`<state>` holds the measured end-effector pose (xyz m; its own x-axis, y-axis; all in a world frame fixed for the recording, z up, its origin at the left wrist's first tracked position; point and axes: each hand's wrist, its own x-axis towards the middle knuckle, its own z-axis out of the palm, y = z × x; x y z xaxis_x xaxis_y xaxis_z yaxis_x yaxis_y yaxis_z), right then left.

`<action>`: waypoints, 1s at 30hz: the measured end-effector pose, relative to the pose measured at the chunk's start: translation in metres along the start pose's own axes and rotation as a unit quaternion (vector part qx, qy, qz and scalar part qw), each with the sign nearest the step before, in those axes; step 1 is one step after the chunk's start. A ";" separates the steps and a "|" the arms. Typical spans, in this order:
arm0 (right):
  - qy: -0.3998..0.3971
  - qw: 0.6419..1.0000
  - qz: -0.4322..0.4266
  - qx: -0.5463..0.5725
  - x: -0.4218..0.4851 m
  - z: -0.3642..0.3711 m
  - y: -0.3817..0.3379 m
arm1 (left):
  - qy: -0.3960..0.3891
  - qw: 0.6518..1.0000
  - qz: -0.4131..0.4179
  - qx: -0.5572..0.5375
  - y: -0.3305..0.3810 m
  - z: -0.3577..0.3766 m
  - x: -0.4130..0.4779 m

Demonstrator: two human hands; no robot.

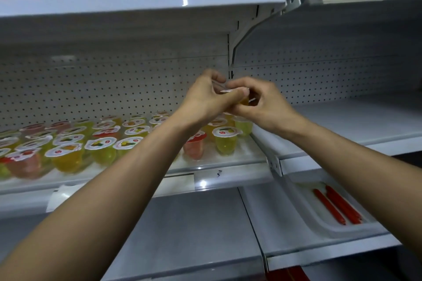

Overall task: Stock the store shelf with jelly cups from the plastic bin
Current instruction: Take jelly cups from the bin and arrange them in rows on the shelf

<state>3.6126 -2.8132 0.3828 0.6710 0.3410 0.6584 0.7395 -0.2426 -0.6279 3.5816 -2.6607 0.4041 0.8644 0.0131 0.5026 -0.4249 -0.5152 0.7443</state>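
Progress well along: rows of jelly cups (102, 141) cover the shelf (228, 175) from left to right end. One yellow cup (244, 100) pinched between left hand (205, 98) and right hand (262, 102) above that end. No bin in view.

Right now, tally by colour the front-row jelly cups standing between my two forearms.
Red jelly cup: 1
Yellow jelly cup: 1
Total: 2
Not counted: held jelly cup, which is off the shelf.
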 end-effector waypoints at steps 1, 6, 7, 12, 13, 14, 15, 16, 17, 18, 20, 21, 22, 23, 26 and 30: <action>0.015 1.000 0.010 0.003 -0.003 0.000 0.003 | -0.001 1.000 0.015 0.024 -0.001 0.001 -0.005; 0.020 0.994 0.103 -0.012 -0.025 -0.013 0.024 | -0.025 0.946 0.124 0.297 -0.022 0.003 -0.023; 0.011 0.992 0.121 -0.019 -0.029 -0.014 0.027 | -0.029 0.924 0.134 0.356 -0.026 0.004 -0.024; -0.030 0.985 0.161 -0.057 -0.040 -0.003 0.039 | -0.048 0.855 0.145 0.495 -0.033 0.012 -0.026; -0.037 0.985 0.161 -0.059 -0.041 -0.002 0.039 | -0.050 0.851 0.146 0.501 -0.033 0.013 -0.027; -0.041 0.984 0.161 -0.058 -0.041 -0.001 0.040 | -0.053 0.850 0.146 0.504 -0.033 0.014 -0.027; -0.044 0.984 0.161 -0.057 -0.042 0.000 0.040 | -0.055 0.851 0.145 0.503 -0.033 0.015 -0.028; -0.047 0.984 0.162 -0.058 -0.042 0.001 0.041 | -0.057 0.854 0.143 0.497 -0.032 0.014 -0.028; -0.051 0.984 0.163 -0.060 -0.042 0.001 0.041 | -0.061 0.860 0.138 0.488 -0.032 0.014 -0.028; -0.053 0.983 0.163 -0.064 -0.042 0.002 0.041 | -0.066 0.865 0.132 0.479 -0.031 0.012 -0.028; -0.053 0.983 0.162 -0.071 -0.042 0.003 0.041 | -0.075 0.872 0.118 0.470 -0.030 0.008 -0.028; -0.054 0.983 0.161 -0.072 -0.042 0.003 0.041 | -0.080 0.873 0.111 0.468 -0.030 0.006 -0.028; -0.054 0.983 0.160 -0.072 -0.043 0.003 0.041 | -0.085 0.874 0.106 0.467 -0.029 0.004 -0.028; -0.054 0.983 0.157 -0.072 -0.043 0.004 0.040 | -0.088 0.874 0.105 0.466 -0.029 0.003 -0.029; -0.055 0.984 0.150 -0.078 -0.044 0.006 0.041 | -0.094 0.867 0.109 0.477 -0.027 0.003 -0.031; -0.054 0.979 0.137 -0.144 -0.046 0.006 0.038 | -0.098 0.855 0.111 0.498 -0.025 0.005 -0.033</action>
<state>3.6094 -2.8327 0.3267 0.8482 0.3181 0.4236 0.5276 -0.5788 -0.6218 3.5653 -2.6525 0.3670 0.8615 -0.2733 0.4280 -0.2297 -0.9614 -0.1517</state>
